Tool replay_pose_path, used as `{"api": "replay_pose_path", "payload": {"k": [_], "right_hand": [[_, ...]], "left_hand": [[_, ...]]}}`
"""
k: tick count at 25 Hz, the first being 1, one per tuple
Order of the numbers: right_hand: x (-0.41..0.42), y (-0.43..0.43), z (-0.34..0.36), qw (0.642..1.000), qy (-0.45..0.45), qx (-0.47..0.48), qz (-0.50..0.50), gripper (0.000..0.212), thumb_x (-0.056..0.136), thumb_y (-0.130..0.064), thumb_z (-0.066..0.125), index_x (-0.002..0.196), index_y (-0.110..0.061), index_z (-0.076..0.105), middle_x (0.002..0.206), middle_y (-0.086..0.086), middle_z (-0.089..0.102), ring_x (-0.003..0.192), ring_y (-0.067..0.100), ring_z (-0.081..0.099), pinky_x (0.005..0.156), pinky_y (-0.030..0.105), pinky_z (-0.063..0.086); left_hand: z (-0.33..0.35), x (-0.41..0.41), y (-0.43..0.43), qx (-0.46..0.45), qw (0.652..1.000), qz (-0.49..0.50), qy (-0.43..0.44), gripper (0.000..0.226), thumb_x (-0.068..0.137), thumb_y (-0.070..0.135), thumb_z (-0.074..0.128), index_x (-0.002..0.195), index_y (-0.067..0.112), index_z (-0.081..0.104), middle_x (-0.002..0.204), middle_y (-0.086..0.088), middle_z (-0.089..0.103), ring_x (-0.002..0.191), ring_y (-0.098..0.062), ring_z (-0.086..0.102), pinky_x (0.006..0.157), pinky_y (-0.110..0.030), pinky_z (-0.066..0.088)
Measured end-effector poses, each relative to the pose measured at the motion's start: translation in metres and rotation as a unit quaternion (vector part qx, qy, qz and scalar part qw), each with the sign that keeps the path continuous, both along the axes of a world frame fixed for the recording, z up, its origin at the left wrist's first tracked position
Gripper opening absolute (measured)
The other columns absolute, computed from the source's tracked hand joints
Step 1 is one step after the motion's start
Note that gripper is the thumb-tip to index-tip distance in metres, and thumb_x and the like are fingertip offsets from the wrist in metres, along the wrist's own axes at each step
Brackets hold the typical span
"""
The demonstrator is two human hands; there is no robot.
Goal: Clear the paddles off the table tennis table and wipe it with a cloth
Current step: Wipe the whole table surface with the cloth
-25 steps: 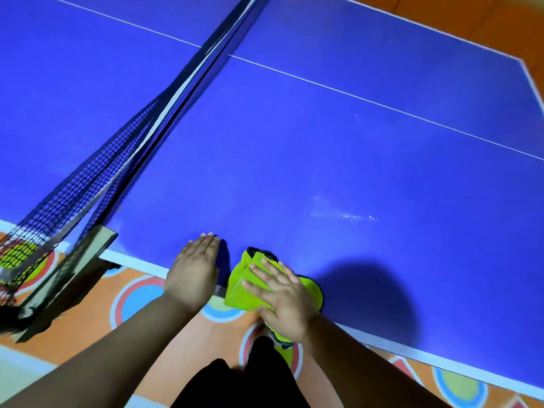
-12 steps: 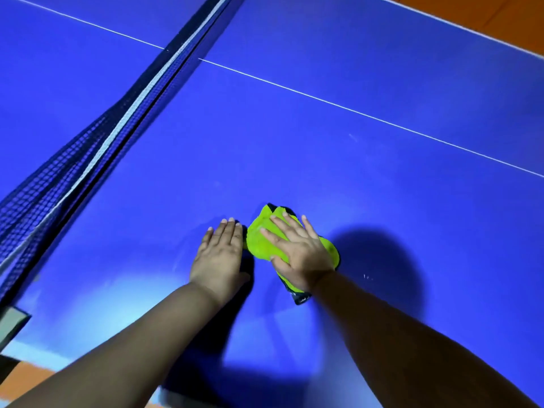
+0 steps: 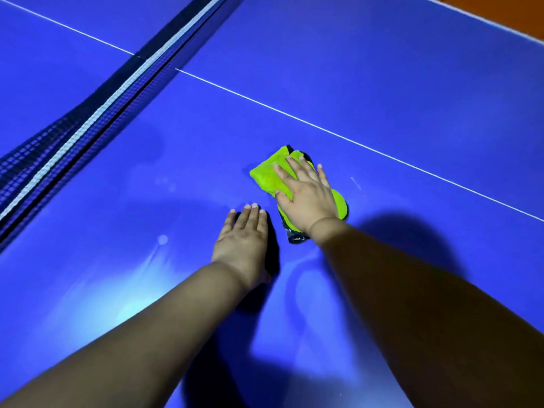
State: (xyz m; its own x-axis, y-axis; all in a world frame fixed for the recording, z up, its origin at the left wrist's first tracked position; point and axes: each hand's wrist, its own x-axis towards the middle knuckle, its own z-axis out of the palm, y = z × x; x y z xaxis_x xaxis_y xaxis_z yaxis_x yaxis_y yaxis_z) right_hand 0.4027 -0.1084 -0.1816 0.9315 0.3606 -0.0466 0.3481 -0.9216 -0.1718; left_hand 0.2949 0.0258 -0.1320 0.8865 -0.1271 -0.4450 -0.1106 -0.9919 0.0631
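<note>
A folded bright green cloth (image 3: 266,175) with a dark edge lies on the blue table tennis table (image 3: 382,98), a little short of the white centre line. My right hand (image 3: 306,195) presses flat on it with straight, spread fingers. Just left of the cloth and nearer to me, my left hand (image 3: 243,237) rests flat on the bare table top with its fingers together. No paddle is in view.
The black net (image 3: 97,101) with its white top band runs diagonally across the upper left. A white centre line (image 3: 338,134) crosses the table beyond the cloth. Orange floor (image 3: 515,10) shows past the far right corner.
Both hands and the cloth have slid away from the near table edge toward the centre line. The right hand with the cloth has gone further than the left.
</note>
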Motion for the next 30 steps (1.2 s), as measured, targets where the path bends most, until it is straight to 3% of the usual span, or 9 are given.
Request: {"api": "replay_pose_path", "payload": {"k": [7, 12, 18, 27, 30], "right_hand": [[0.105, -0.047, -0.001, 1.0, 0.01, 0.009, -0.025, 0.059, 0.093, -0.05, 0.043, 0.149, -0.038, 0.026, 0.16, -0.007, 0.015, 0.148, 0.016, 0.007, 0.12, 0.04, -0.001], [0.115, -0.11, -0.005, 0.995, 0.012, 0.036, -0.091, 0.059, 0.094, -0.043, 0.047, 0.149, -0.035, 0.028, 0.16, -0.004, 0.016, 0.148, 0.017, 0.008, 0.12, 0.037, 0.0], [0.064, -0.124, -0.003, 0.991, 0.019, 0.058, -0.119, 0.057, 0.093, -0.039, 0.049, 0.147, -0.038, 0.03, 0.16, -0.005, 0.013, 0.148, 0.016, 0.004, 0.119, 0.035, 0.0], [-0.097, -0.088, 0.0, 0.996, 0.03, 0.049, -0.073, 0.06, 0.089, -0.039, 0.05, 0.146, -0.041, 0.03, 0.16, -0.005, 0.014, 0.148, 0.017, 0.002, 0.117, 0.038, 0.002], [-0.156, -0.071, -0.002, 0.996, 0.021, 0.054, -0.065, 0.062, 0.083, -0.041, 0.044, 0.145, -0.039, 0.035, 0.159, -0.004, 0.019, 0.148, 0.019, 0.007, 0.117, 0.04, 0.005]], "left_hand": [[-0.003, 0.019, -0.028, 0.12, 0.991, -0.045, 0.045, 0.103, 0.081, 0.038, 0.062, 0.145, -0.003, -0.008, 0.154, -0.023, -0.009, 0.144, -0.032, -0.001, 0.115, -0.041, -0.004], [-0.001, 0.022, -0.031, 0.146, 0.986, -0.045, 0.074, 0.115, 0.074, 0.044, 0.07, 0.145, -0.001, -0.008, 0.154, -0.022, -0.008, 0.144, -0.029, -0.002, 0.116, -0.039, -0.004], [0.001, 0.02, -0.03, 0.134, 0.987, -0.047, 0.069, 0.121, 0.069, 0.05, 0.072, 0.147, 0.003, -0.007, 0.155, -0.018, -0.007, 0.144, -0.026, -0.003, 0.117, -0.036, 0.0], [0.002, 0.007, -0.019, 0.061, 0.997, -0.005, 0.057, 0.122, 0.066, 0.053, 0.075, 0.148, 0.011, -0.005, 0.157, -0.006, -0.007, 0.144, -0.017, -0.005, 0.116, -0.034, 0.001], [0.005, -0.014, -0.018, 0.074, 0.997, -0.016, -0.028, 0.113, 0.074, 0.055, 0.067, 0.148, 0.009, -0.006, 0.157, -0.008, -0.005, 0.144, -0.019, -0.004, 0.116, -0.036, 0.001]]}}
